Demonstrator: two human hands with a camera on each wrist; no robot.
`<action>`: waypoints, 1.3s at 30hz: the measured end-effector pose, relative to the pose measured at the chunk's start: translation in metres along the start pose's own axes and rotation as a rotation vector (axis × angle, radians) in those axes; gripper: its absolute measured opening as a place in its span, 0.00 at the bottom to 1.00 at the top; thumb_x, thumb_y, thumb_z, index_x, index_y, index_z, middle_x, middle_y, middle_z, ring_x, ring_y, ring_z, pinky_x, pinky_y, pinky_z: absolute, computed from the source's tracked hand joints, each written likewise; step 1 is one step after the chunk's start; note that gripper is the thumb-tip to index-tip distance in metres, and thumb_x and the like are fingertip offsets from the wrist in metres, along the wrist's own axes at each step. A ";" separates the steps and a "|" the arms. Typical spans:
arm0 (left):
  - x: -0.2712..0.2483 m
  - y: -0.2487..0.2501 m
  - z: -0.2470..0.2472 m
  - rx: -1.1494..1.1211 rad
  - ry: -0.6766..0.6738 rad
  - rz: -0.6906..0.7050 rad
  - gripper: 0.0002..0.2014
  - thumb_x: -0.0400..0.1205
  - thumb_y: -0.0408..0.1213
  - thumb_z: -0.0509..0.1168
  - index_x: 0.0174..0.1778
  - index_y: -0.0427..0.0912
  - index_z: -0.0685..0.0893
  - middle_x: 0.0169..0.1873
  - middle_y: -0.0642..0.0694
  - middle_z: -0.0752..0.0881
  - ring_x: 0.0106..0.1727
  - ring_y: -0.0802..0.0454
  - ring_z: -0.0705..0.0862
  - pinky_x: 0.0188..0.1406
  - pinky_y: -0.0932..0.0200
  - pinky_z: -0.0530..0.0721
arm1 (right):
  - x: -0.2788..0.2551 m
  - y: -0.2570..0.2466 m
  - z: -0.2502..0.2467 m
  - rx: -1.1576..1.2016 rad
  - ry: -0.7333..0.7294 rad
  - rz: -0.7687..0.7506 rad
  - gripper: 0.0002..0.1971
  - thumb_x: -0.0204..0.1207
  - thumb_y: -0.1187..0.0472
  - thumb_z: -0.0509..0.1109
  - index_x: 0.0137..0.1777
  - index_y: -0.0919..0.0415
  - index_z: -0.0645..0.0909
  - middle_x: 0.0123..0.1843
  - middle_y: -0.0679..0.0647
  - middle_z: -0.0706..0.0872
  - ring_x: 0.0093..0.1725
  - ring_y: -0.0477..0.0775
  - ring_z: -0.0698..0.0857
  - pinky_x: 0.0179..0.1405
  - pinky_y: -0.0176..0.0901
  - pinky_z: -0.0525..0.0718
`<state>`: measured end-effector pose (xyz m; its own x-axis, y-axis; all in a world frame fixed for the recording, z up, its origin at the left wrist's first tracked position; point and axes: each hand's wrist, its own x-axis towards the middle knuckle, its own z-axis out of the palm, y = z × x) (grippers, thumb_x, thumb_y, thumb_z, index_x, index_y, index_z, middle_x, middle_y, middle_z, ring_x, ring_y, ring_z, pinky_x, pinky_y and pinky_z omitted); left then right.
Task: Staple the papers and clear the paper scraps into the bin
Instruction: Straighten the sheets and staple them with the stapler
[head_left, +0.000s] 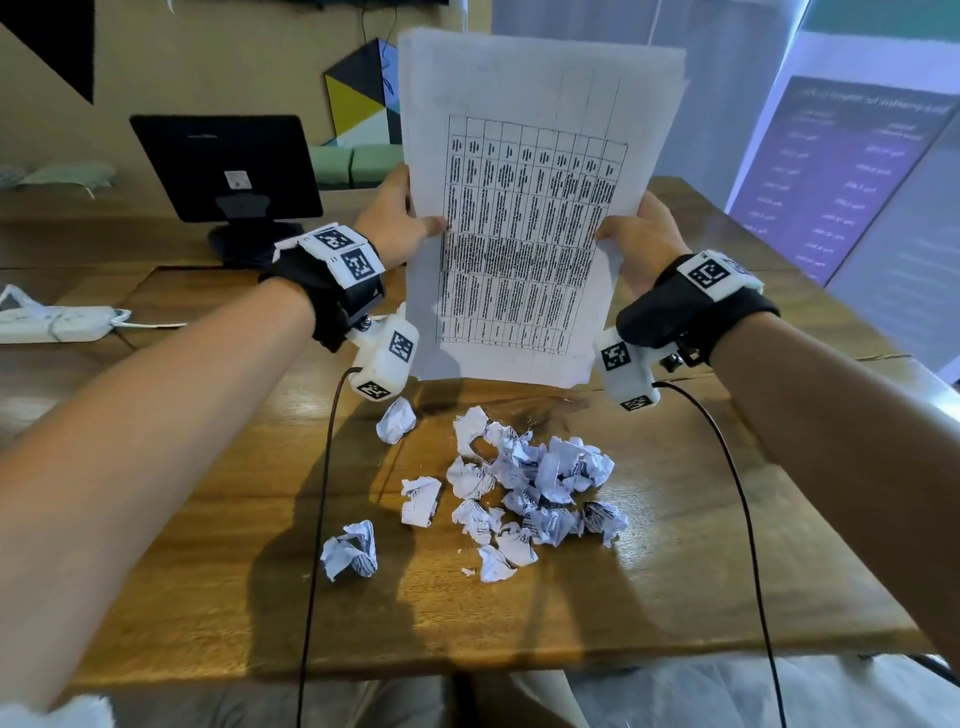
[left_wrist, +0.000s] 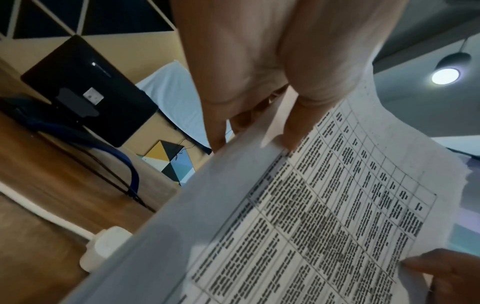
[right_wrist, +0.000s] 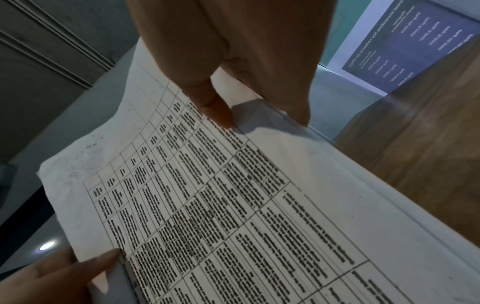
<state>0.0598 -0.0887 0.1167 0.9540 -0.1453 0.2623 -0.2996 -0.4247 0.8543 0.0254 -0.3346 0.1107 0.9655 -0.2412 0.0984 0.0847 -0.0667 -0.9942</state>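
Head view: flat printed papers (head_left: 524, 218) above crumpled white scraps (head_left: 519, 493).

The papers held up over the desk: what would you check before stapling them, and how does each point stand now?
1. Left hand grips the papers: ok.
2. Right hand grips the other side: ok.
3. Sheet edges lined up: not ok, top corner looks uneven.
4. Stapler within reach: cannot tell, none in view.
5. Paper scraps cleared off the table: not ok.
6. Bin located: cannot tell.

black wrist straps (head_left: 332, 291), white tagged camera mounts (head_left: 387, 358), black cables (head_left: 317, 519)
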 end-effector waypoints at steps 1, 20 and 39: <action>0.001 0.000 -0.001 0.026 -0.021 -0.007 0.29 0.79 0.30 0.67 0.76 0.40 0.66 0.72 0.44 0.77 0.72 0.48 0.76 0.74 0.49 0.73 | 0.001 0.002 0.000 -0.016 -0.014 0.003 0.26 0.68 0.78 0.62 0.69 0.69 0.73 0.62 0.62 0.85 0.61 0.60 0.85 0.63 0.57 0.84; 0.016 0.025 -0.024 0.275 -0.211 -0.111 0.24 0.80 0.37 0.68 0.73 0.41 0.73 0.69 0.40 0.79 0.68 0.44 0.79 0.68 0.41 0.78 | 0.027 0.004 0.002 -0.122 -0.023 -0.044 0.21 0.67 0.68 0.67 0.62 0.69 0.81 0.57 0.63 0.88 0.58 0.63 0.87 0.61 0.62 0.84; 0.038 0.017 -0.008 -0.010 0.008 -0.117 0.26 0.79 0.25 0.60 0.74 0.38 0.68 0.67 0.39 0.80 0.65 0.39 0.80 0.63 0.39 0.81 | 0.027 -0.027 0.013 -0.089 0.114 -0.080 0.15 0.74 0.73 0.61 0.60 0.65 0.78 0.48 0.55 0.85 0.49 0.55 0.83 0.51 0.45 0.83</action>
<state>0.0910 -0.0947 0.1448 0.9825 -0.0885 0.1636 -0.1858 -0.4291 0.8839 0.0519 -0.3267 0.1397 0.9220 -0.3394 0.1861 0.1328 -0.1742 -0.9757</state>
